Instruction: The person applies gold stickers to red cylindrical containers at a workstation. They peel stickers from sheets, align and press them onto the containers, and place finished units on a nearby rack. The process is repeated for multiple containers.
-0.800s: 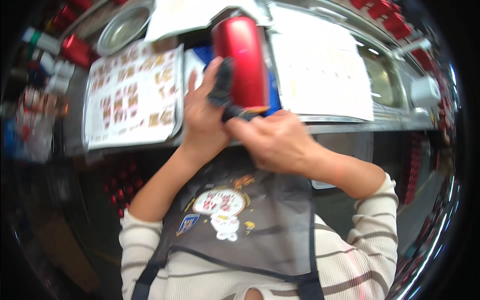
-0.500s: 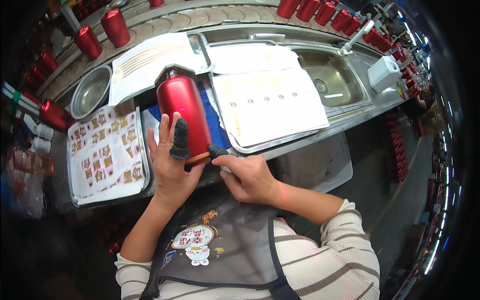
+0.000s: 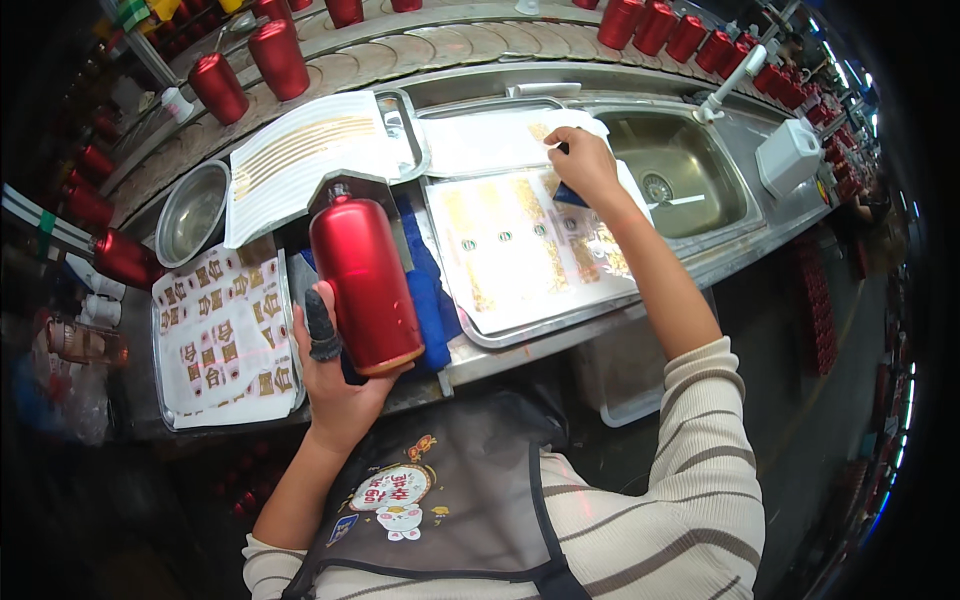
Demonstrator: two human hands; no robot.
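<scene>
Left hand point(image 3: 335, 385) wrapped under and around the base of a red metal bottle point(image 3: 362, 280), grip closed on it, black-sleeved thumb point(image 3: 320, 328) pressed against the side; bottle tilted, neck pointing away from the body, held just above the near edge of the steel table point(image 3: 480, 355) and over a blue cloth point(image 3: 425, 300).

Right hand point(image 3: 585, 165) no longer at the bottle's base as half a second ago; now stretched out across the tray of gold decal sheets point(image 3: 510, 250), fingertips pinched at the far edge of the sheet beside the sink point(image 3: 680, 170). Grip there nearly closed, apparently on a small decal or sheet corner, though too small to tell for sure. A dark blue piece visible just under the palm.

Meaning, as a judgement: bottle steadied one-handed and waiting, other hand gone to fetch the next decal for it.

Around: a second tray of square gold-and-red decals point(image 3: 225, 335) to the left, a white striped sheet point(image 3: 310, 150) beyond the bottle, a round steel bowl point(image 3: 190, 210) at far left, more red bottles point(image 3: 265, 55) standing in rows along the back ledge, a white tub point(image 3: 790, 155) right of the sink.
</scene>
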